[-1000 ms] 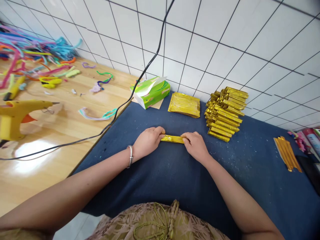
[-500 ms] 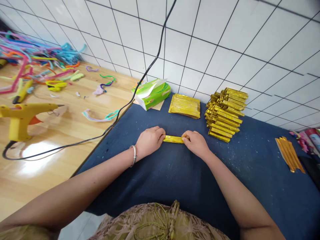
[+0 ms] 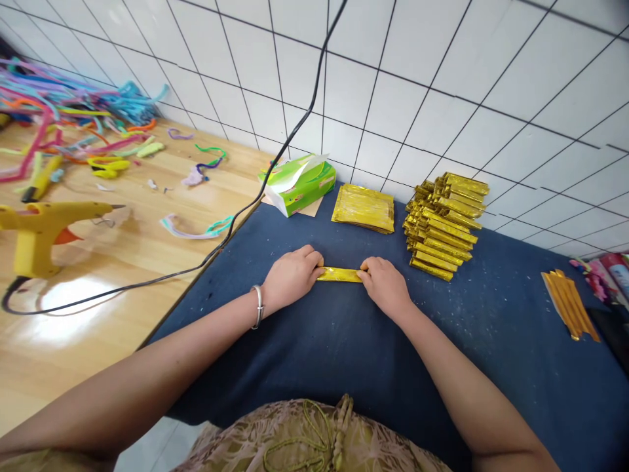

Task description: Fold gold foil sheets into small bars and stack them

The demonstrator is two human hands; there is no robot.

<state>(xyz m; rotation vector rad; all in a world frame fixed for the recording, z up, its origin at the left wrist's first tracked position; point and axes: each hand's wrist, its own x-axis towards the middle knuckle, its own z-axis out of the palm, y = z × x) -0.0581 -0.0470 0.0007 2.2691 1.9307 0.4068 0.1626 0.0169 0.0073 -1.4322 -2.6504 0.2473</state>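
Note:
Between my two hands lies a narrow folded strip of gold foil paper [image 3: 339,275], stretched level just over or on the dark blue cloth [image 3: 314,354]. My left hand [image 3: 295,275] pinches its left end, and my right hand [image 3: 384,283] pinches the right end. Both ends of the strip are hidden under the fingers. Behind it is a flat stack of gold foil sheets [image 3: 362,208]. To the right of that rises a pile of folded gold strips [image 3: 442,226], close to my right hand.
A green tissue box [image 3: 304,187] stands by the tiled wall. A black cable [image 3: 236,219] runs across to a yellow glue gun [image 3: 44,229] on the wooden table [image 3: 122,347]. Colourful pipe cleaners [image 3: 73,105] lie at far left, orange-gold strips [image 3: 570,305] at far right.
My left hand has shifted slightly left, and a little more of the gold strip shows at that end. Both hands keep their pinch; the piles have not moved.

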